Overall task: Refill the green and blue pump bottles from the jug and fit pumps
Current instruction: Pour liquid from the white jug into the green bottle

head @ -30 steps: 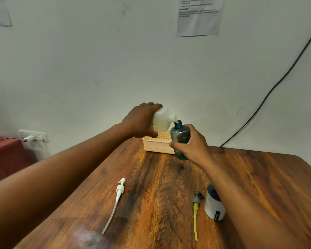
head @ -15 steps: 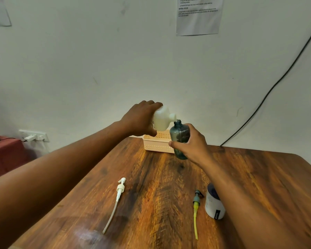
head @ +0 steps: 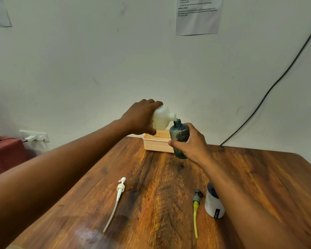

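Wooden table (head: 169, 203) stands against white wall (head: 97, 69).

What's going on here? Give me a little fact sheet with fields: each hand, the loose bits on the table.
left hand: grips tilted white plastic jug, spout at the bottle's mouth
right hand: holds upright blue-green translucent bottle, no pump on it
white pump: lying on wooden table
grey-and-yellow pump: lying beside white bottle
cream perforated basket: behind the bottle, by the wall
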